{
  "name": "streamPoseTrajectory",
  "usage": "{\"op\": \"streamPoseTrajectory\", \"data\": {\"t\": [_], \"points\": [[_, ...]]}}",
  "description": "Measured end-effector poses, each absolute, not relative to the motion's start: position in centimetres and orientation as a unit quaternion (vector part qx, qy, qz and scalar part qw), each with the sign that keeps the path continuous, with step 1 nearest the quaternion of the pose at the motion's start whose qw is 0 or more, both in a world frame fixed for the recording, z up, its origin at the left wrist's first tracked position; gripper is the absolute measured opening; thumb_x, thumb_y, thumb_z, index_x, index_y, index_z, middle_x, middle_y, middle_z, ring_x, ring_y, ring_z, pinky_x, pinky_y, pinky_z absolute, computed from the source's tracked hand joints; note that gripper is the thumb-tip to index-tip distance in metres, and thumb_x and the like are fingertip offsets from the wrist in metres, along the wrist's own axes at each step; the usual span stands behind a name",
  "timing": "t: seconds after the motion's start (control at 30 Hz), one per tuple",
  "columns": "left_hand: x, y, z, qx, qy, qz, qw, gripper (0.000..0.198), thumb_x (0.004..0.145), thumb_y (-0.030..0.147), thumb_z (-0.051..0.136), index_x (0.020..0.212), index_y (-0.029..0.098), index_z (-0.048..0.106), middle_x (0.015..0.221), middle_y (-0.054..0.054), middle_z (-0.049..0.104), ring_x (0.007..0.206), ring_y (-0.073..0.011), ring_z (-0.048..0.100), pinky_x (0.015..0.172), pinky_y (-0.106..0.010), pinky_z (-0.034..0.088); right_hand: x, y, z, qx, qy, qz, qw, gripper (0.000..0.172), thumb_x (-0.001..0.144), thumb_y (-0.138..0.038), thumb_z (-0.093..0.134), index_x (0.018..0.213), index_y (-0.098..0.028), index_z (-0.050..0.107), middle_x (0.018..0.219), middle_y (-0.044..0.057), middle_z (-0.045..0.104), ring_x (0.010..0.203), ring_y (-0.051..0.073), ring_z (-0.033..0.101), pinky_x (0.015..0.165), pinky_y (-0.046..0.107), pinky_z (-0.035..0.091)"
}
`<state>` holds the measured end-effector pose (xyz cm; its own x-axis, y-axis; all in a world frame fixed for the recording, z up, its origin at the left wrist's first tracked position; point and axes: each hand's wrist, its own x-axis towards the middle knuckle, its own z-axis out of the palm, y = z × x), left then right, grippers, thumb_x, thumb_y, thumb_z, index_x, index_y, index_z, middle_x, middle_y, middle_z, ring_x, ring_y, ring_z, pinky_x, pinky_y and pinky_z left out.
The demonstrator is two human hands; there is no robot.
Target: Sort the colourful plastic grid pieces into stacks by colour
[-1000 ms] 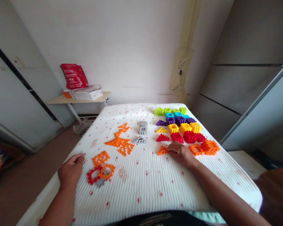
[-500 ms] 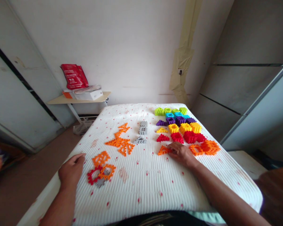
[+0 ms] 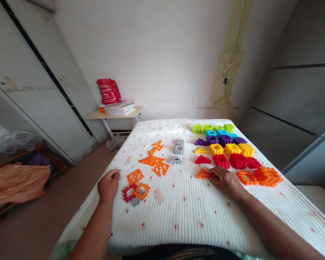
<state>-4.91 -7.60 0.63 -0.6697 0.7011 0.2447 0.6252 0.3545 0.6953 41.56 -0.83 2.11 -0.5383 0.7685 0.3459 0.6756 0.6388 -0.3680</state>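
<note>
Right hand (image 3: 226,180) lies flat and ungripping, fingertips touching the orange triangle piece (image 3: 203,174) just left of it, colour-sorted rows (image 3: 229,150) already lined beyond; left hand (image 3: 108,185) loosely curled, empty, loose orange-red pieces (image 3: 137,188) beside it, seemingly unsorted.

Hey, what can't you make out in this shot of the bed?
All in the head view:
Right hand on orange triangle: fingers cover the contact, grip unclear.
Left hand: curled, palm hidden.
Red bag: print too small.
Grey pieces: shapes too small.
</note>
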Motion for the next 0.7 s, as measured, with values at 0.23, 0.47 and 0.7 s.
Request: {"op": "streamPoseTrajectory", "data": {"t": [0.23, 0.47, 0.7], "points": [[-4.1, -7.8, 1.3, 0.407, 0.824, 0.393, 0.036, 0.033, 0.071, 0.034, 0.045, 0.086, 0.017, 0.069, 0.092, -0.007, 0.071, 0.090, -0.0218, 0.063, 0.083, -0.031, 0.046, 41.9, -1.0, 2.0, -0.407, -0.863, 0.062, 0.293, 0.022, 0.086, -0.031, 0.048, 0.100, -0.020, 0.060, 0.099, 0.010, 0.064, 0.086, 0.020, 0.062, 0.074, 0.032, 0.052], [-4.3, -7.6, 0.7, 0.393, 0.831, 0.393, 0.030, 0.032, 0.071, 0.034, 0.046, 0.086, 0.018, 0.070, 0.089, -0.005, 0.071, 0.083, -0.0209, 0.064, 0.075, -0.029, 0.047, 34.8, -3.4, 3.3, -0.287, -0.892, 0.045, 0.346, 0.017, 0.089, -0.025, 0.045, 0.095, -0.017, 0.059, 0.090, 0.009, 0.064, 0.085, 0.018, 0.062, 0.073, 0.030, 0.052], [-4.2, -7.7, 0.9, 0.394, 0.831, 0.392, 0.026, 0.032, 0.071, 0.034, 0.046, 0.086, 0.019, 0.070, 0.090, -0.005, 0.071, 0.086, -0.0204, 0.063, 0.078, -0.028, 0.046, 24.5, -6.2, 2.4, -0.146, -0.950, 0.078, 0.266, 0.017, 0.087, -0.023, 0.048, 0.100, -0.018, 0.057, 0.094, 0.008, 0.062, 0.086, 0.016, 0.058, 0.076, 0.027, 0.047]]}}
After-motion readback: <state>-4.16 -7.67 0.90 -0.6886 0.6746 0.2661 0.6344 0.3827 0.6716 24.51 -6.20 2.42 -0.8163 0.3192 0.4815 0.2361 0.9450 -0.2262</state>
